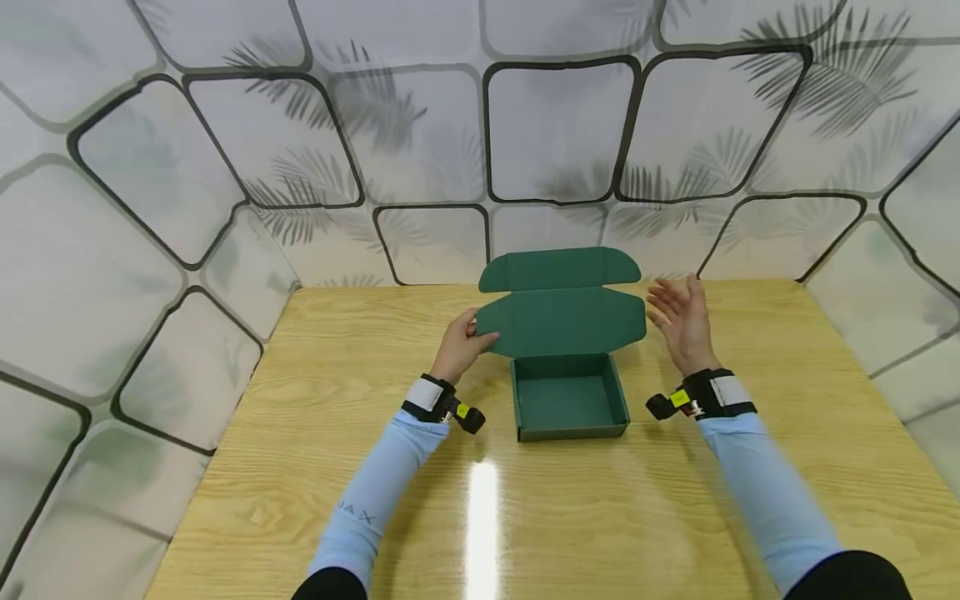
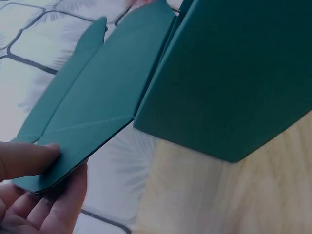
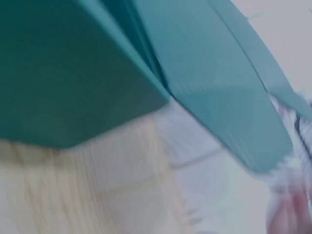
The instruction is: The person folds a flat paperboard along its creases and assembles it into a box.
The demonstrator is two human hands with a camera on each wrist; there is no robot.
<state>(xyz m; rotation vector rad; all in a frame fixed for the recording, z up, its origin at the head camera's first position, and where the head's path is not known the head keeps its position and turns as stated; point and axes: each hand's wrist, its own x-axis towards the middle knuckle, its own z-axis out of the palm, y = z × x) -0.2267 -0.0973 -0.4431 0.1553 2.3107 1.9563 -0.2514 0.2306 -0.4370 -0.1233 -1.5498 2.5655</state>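
Observation:
A green cardboard box (image 1: 570, 398) stands on the table with its inside facing up. Its lid (image 1: 562, 321) is raised at the back, and the lid's front flap (image 1: 558, 268) extends beyond it. My left hand (image 1: 459, 343) pinches the lid's left side flap; in the left wrist view the thumb (image 2: 29, 160) lies on top and the fingers (image 2: 66, 200) are beneath. To the right of the lid, apart from it, my right hand (image 1: 682, 323) is held up with loosely bent fingers. In the right wrist view that hand (image 3: 292, 212) is blurred at the edge.
The wooden table (image 1: 360, 375) spreads around the box on both sides and in front. Behind it hangs a pale backdrop (image 1: 558, 133) with dark outlines and leaf prints. Each wrist wears a strapped camera, such as the left one (image 1: 469, 418).

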